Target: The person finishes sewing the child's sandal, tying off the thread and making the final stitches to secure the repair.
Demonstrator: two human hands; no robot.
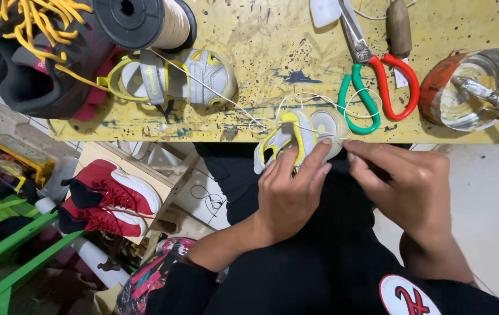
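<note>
Small grey/yellow shoe (pixel 284 139) sits at the tabletop (pixel 261 35) edge, just ahead of both hands, long axis slanting L–R. Left hand (pixel 289 195) is closed round it; right hand (pixel 404 186) pinches thread at its toe end. Scissors (pixel 378 81) & thread spool (pixel 144 20) lie beyond; cluttered workshop floor.

Open bench (pixel 273 52) is left behind the hands; the right is blocked by scissors (pixel 378 76) and tin (pixel 471 87) (thread (pixel 226 99) crosses left).
</note>
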